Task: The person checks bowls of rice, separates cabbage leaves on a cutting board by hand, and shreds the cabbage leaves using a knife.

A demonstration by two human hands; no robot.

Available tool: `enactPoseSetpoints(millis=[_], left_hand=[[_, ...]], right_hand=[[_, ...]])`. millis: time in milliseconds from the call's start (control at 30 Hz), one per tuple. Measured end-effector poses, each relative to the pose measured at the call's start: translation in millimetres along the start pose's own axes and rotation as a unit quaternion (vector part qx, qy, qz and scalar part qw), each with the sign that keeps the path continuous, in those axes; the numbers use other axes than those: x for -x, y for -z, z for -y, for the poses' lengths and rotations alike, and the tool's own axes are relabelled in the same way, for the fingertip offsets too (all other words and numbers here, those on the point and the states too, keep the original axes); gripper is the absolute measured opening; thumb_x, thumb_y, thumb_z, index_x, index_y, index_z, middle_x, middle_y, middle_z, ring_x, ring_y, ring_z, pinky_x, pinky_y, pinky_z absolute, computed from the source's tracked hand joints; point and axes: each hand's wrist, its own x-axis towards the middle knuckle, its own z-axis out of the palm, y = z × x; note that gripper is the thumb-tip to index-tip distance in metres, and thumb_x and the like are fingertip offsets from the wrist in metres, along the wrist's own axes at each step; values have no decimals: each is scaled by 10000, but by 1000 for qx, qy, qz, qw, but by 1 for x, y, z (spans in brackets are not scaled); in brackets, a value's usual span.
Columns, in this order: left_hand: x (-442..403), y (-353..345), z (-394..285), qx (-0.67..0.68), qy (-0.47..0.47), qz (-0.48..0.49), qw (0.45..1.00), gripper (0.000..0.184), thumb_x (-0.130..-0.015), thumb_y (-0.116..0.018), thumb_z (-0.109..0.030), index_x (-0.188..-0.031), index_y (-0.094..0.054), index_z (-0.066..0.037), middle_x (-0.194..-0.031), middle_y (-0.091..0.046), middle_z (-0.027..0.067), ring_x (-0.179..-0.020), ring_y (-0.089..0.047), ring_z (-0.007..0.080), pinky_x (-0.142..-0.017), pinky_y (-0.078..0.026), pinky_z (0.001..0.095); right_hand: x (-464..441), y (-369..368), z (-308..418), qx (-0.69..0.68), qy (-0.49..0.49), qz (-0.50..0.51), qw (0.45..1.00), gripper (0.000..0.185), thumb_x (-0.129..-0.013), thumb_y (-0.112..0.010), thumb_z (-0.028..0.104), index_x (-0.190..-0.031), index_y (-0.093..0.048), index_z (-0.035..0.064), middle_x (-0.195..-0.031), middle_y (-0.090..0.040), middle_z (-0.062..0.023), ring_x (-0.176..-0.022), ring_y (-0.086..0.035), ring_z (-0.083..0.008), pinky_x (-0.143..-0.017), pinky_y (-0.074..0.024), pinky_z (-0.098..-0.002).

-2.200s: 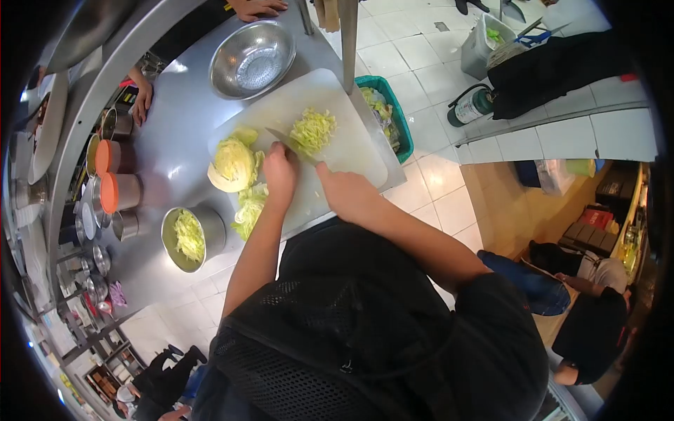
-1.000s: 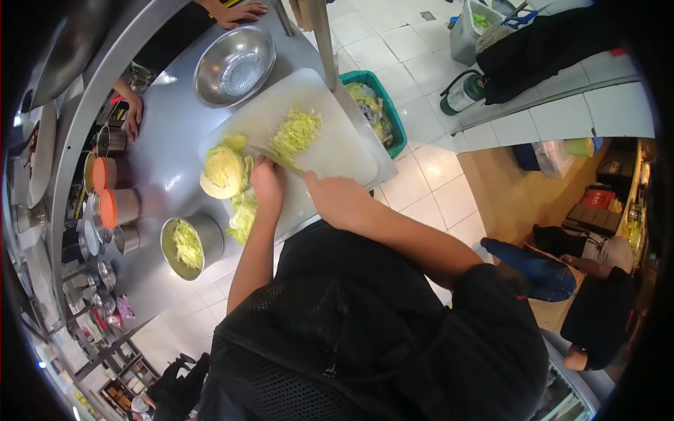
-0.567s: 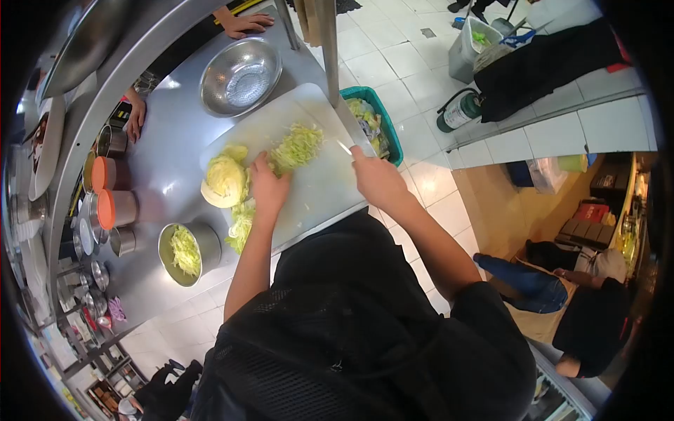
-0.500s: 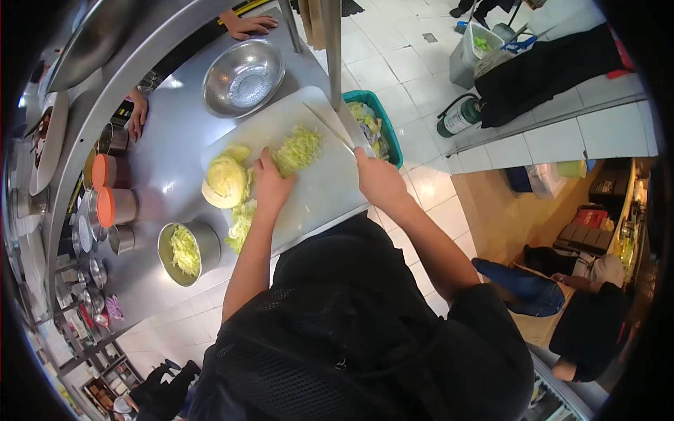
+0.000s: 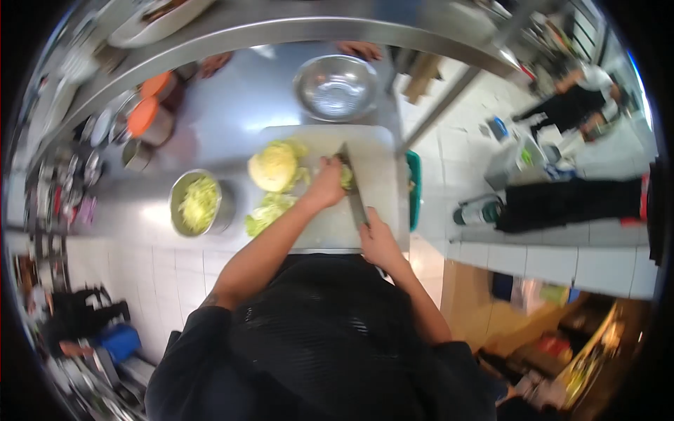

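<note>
My right hand (image 5: 378, 240) is closed around the handle of a kitchen knife (image 5: 357, 202), whose blade points away from me over the white cutting board (image 5: 382, 158). My left hand (image 5: 326, 184) is curled against a small heap of shredded lettuce (image 5: 345, 176), which is pressed between its fingers and the blade. Left of that hand sits a cut lettuce head (image 5: 272, 168), pale yellow-green. Loose lettuce leaves (image 5: 269, 212) lie nearer to me at the board's left edge. A metal pot (image 5: 220, 205) farther left holds more shredded lettuce (image 5: 198, 203).
A steel bowl (image 5: 335, 90) stands behind the board. Orange-lidded containers (image 5: 149, 119) are at the back left under a metal shelf rail (image 5: 281, 29). Another person's hands (image 5: 361, 49) rest at the table's far edge. A green bin (image 5: 414, 189) stands right of the table.
My view has turned. The knife has come in from the right against the shredded heap, and my left hand has closed in on the heap from the left.
</note>
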Motion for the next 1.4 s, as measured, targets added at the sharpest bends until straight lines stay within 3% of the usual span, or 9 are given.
enactPoseSetpoints(millis=[267,500,633,700,767,1000,1100,1167,1400], left_hand=[[111,189,12,45,106,-244,963,930,-707,-852,-58,-1490,-355,16,-1376,-473,257,-1292,-475,432,-1093,-411,472],[195,223,138,-25,311,-211,926,980,-705,-854,-71,-1534,-335,-7,-1450,-456,253,-1351,-453,435,-1125,-406,453],[203,213,144,-105,266,-197,938,929,-753,-833,-140,-1544,-351,-69,-1544,-405,195,-1415,-408,396,-1120,-404,466],[193,222,112,-135,282,-231,921,835,-783,-812,-144,-1507,-406,-55,-1524,-430,198,-1387,-441,396,-1096,-420,461],[182,224,86,-179,296,-259,902,743,-813,-791,-148,-1470,-461,-41,-1505,-455,202,-1359,-474,395,-1073,-435,457],[183,142,67,93,147,-63,983,421,-958,-658,-211,-1289,-593,41,-1334,-574,224,-1208,-573,404,-1025,-457,442],[188,115,78,60,139,-97,984,490,-947,-683,-253,-1319,-569,45,-1311,-589,226,-1227,-564,385,-1035,-453,441],[192,101,90,214,251,-56,942,645,-886,-756,-347,-1359,-543,35,-1290,-598,238,-1231,-555,378,-1041,-448,451],[184,83,76,70,200,-86,974,1146,-629,-932,-430,-1516,-350,4,-1364,-495,322,-1215,-516,470,-1044,-443,509]], right_hand=[[-24,-49,123,60,227,122,964,353,-972,-487,59,-1315,-432,-3,-783,-613,-292,-769,-619,-487,-691,-466,-535],[-61,-143,172,86,202,293,930,470,-947,-540,99,-1384,-406,-11,-880,-658,-270,-827,-649,-453,-717,-499,-524],[-55,-100,144,-27,118,267,956,491,-941,-619,147,-1385,-478,-5,-1025,-679,-239,-842,-679,-381,-769,-528,-460],[-56,-84,83,-37,273,99,956,487,-920,-666,141,-1367,-520,15,-1123,-669,-171,-803,-670,-294,-781,-537,-423],[-35,-33,73,-75,116,97,986,508,-902,-679,121,-1361,-521,-30,-1203,-652,-237,-1132,-627,-274,-969,-482,-358],[39,36,-26,-41,-43,-56,997,478,-896,-650,6,-1360,-535,-8,-1129,-683,-191,-1061,-640,-258,-954,-482,-350],[55,17,-51,-75,-46,-103,991,421,-919,-628,26,-1331,-542,25,-913,-631,-39,-589,-517,-85,-530,-436,-261],[52,5,-48,-59,-125,-111,984,519,-930,-647,109,-1406,-490,-28,-1245,-654,-237,-1181,-621,-339,-1008,-465,-412],[34,-14,-64,-4,-31,-160,987,595,-929,-601,87,-1458,-391,-86,-1407,-515,-271,-1304,-516,-366,-1098,-398,-406]])
